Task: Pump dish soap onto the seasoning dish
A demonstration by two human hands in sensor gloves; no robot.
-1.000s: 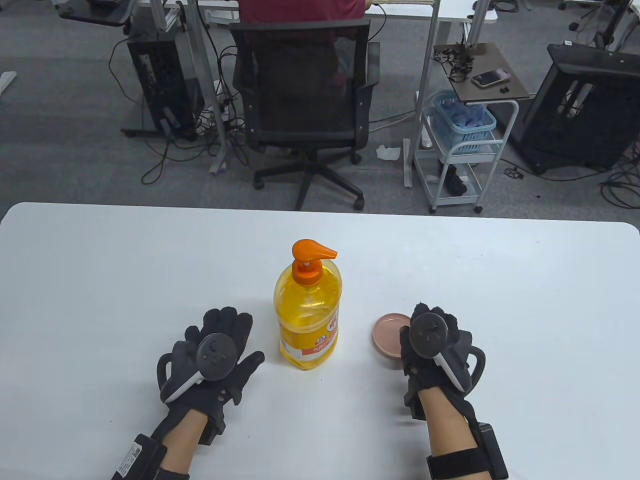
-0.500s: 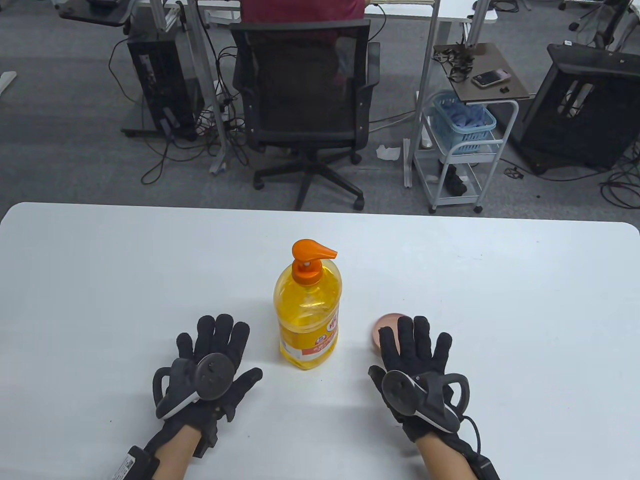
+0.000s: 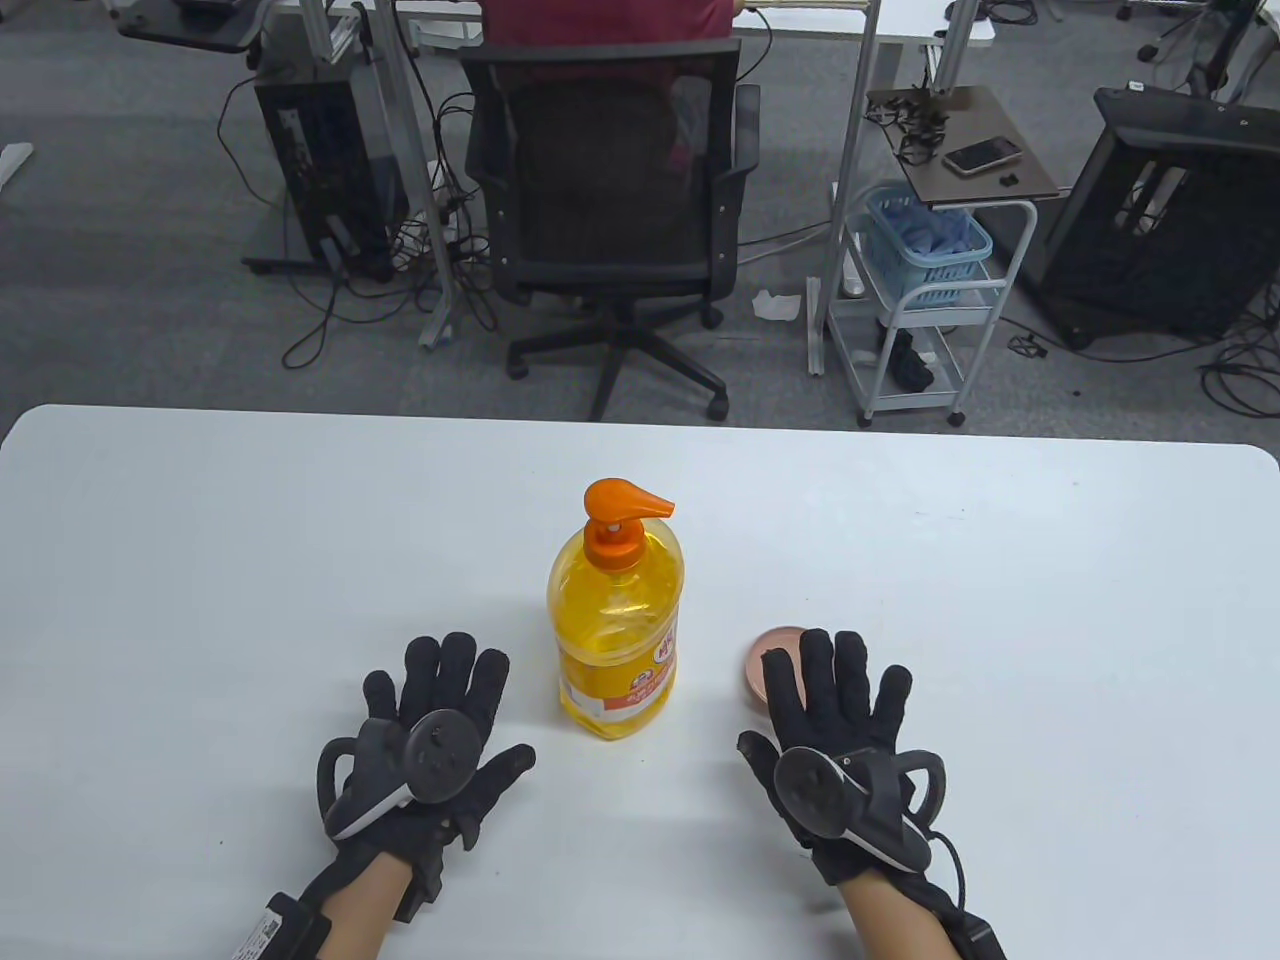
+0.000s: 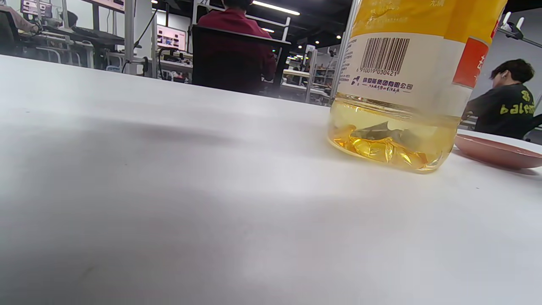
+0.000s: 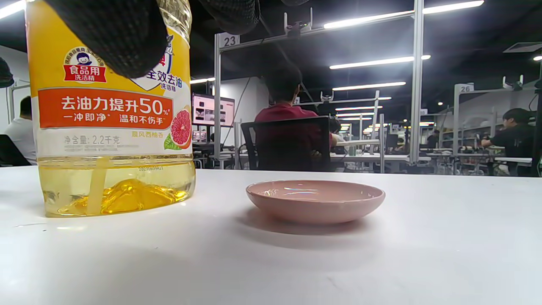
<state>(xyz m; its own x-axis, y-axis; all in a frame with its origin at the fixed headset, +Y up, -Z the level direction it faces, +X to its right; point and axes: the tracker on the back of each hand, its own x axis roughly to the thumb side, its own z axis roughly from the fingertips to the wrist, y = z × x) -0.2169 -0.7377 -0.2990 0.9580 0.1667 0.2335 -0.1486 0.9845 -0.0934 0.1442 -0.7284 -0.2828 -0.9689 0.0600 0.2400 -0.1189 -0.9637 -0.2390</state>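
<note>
A yellow dish soap bottle with an orange pump head stands upright mid-table; its spout points right. It also shows in the left wrist view and the right wrist view. A small pink seasoning dish sits to the right of the bottle, empty in the right wrist view. My left hand lies with fingers spread, left of the bottle, holding nothing. My right hand has its fingers spread above the dish, hiding its near right part; it holds nothing.
The white table carries only the bottle and dish. Beyond its far edge stand an office chair, a white cart with a blue basket and desks.
My right hand turned from upright beside the dish to palm-down with fingers spread over it, then edged slightly forward. My left hand shifted a little back, then forward. Bottle and dish stayed put.
</note>
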